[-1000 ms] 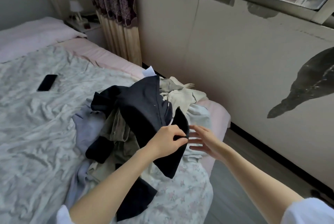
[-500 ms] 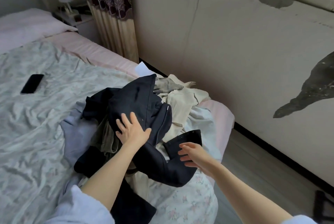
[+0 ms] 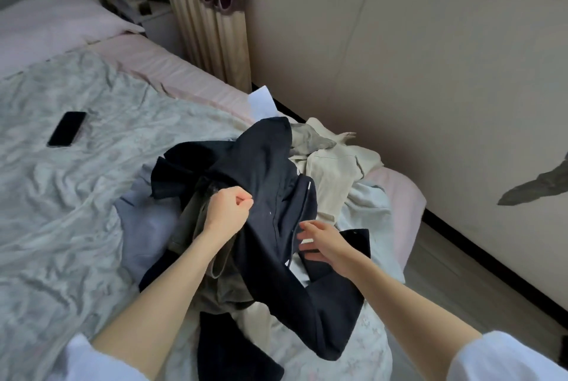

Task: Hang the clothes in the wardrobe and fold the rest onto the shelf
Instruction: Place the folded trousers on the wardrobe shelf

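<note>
Bed fills frame from 12 round to 9 o'clock, grey crumpled cover over pink sheet, corner edge dropping to floor at 3 o'clock. Clothes pile sits on that corner, centre frame: cream, pale blue and olive pieces tangled under a dark navy jacket lying on top. Jacket is the item in hand; judged soft, limp, moderate weight, sleeves and lower panel trailing toward 6 o'clock, so it will drape and drag neighbouring pieces if lifted by one point. Best hold, by judgement: collar or both shoulders, which cannot be located for certain in the folds. Left hand clamped on a bunch of the navy fabric, fingers curled, at pile centre. Right hand just beside it at 4 o'clock, fingers spread and relaxed, tips touching the jacket front near its zip line, not gripping. Hands close together but apart. Room: wall runs close along 1 to 4 o'clock with a narrow floor strip, so little swing space that side; wide free bed surface toward 9 o'clock suits spreading. Phone lies at 10 o'clock, well apart from pile. Wardrobe and shelf not in view.
</note>
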